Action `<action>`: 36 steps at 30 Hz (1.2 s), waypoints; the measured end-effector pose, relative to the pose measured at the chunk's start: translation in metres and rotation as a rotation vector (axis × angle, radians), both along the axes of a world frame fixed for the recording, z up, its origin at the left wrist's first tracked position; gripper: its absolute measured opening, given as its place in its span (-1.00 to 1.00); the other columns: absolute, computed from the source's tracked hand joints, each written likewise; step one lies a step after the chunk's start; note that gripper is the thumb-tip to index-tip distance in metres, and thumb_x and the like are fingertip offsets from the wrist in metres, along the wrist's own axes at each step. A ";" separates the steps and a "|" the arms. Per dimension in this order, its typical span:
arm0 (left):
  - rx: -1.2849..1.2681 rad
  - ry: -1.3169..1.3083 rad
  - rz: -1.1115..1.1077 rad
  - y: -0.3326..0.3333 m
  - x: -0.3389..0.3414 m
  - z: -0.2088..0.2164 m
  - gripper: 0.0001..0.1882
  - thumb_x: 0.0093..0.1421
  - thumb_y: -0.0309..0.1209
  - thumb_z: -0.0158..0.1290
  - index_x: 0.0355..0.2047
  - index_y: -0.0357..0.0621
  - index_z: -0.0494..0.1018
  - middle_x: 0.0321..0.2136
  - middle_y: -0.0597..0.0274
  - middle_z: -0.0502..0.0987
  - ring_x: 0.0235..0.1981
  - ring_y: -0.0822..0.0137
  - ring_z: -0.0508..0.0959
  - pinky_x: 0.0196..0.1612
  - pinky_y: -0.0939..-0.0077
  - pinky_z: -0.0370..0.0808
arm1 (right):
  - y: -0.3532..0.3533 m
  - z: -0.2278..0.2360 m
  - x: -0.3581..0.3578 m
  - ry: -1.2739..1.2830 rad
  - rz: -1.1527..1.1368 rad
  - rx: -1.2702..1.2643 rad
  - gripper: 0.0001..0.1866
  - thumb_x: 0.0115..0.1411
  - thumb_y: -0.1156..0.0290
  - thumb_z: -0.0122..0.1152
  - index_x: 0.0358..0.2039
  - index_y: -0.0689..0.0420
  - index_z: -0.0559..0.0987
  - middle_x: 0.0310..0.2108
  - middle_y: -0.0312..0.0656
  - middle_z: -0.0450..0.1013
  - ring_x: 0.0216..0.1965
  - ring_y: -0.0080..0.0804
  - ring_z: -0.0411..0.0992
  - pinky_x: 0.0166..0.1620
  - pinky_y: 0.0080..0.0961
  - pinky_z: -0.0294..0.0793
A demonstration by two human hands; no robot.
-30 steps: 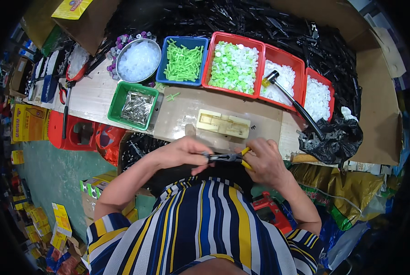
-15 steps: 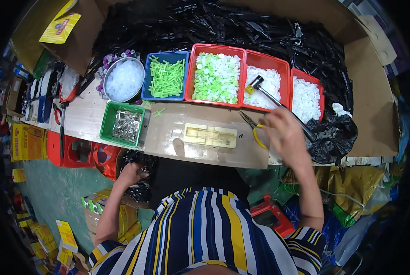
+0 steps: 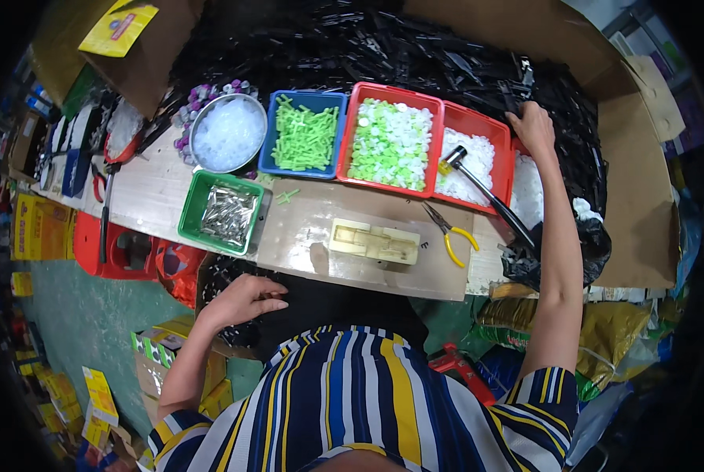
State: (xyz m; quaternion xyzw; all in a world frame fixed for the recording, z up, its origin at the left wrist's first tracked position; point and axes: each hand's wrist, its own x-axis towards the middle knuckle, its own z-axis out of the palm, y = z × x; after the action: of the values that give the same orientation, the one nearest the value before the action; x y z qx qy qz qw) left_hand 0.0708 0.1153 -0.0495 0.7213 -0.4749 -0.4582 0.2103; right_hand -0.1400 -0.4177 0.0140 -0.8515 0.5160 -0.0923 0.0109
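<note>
My right hand reaches over the red bins to the far-right part of a heap of black plastic pieces. Its fingers are closed round the end of a narrow black plastic piece, partly hidden by them. My left hand hovers above my lap, below the table edge, fingers loosely bent and apart, with nothing seen in it. On the cardboard sheet before me lies a cream block with a recessed channel. Yellow-handled pliers lie right of it, jaws pointing away.
A hammer rests across the red bin of white parts. Left of it stand a red bin of green and white caps, a blue bin of green parts and a metal bowl. A green bin holds metal pieces.
My right hand has moved away from above the pliers to the black heap at the far right. My left hand has risen and shifted right from the dark pile beside my lap.
</note>
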 end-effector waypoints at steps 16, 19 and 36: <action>-0.182 0.010 -0.180 -0.042 -0.025 0.036 -0.57 0.18 -0.22 0.19 -0.10 -0.34 0.53 -0.25 -0.07 0.62 -0.19 -0.01 0.60 -0.12 0.26 0.51 | 0.070 0.001 0.179 -0.152 0.780 -0.051 -0.83 0.07 0.38 0.31 -0.43 0.23 0.61 -0.23 -0.01 0.53 -0.13 -0.02 0.51 -0.09 -0.17 0.51; -0.219 0.005 -0.193 -0.047 -0.027 0.039 -0.57 0.19 -0.21 0.17 -0.11 -0.37 0.52 -0.25 -0.10 0.60 -0.17 -0.05 0.58 -0.10 0.22 0.50 | 0.082 -0.011 0.212 -0.008 0.760 -0.081 -0.76 0.01 0.40 0.37 -0.31 0.23 0.60 -0.25 0.03 0.56 -0.12 0.00 0.53 -0.08 -0.14 0.52; -0.394 0.118 -0.058 -0.055 -0.030 0.046 -0.61 0.19 -0.38 0.18 -0.01 -0.33 0.49 -0.27 0.02 0.63 -0.25 0.20 0.64 -0.16 0.36 0.54 | 0.107 0.030 0.141 -0.792 0.657 0.720 -0.84 0.19 0.36 0.28 -0.42 0.19 0.58 -0.55 -0.42 0.43 -0.53 -0.69 0.38 -0.41 -0.68 0.34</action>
State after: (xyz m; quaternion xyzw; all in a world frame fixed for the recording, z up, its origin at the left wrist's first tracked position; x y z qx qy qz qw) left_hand 0.0411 0.0604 -0.0040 0.6240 -0.5627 -0.4037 0.3618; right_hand 0.0009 -0.3104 0.0444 -0.8099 0.1827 -0.2127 0.5152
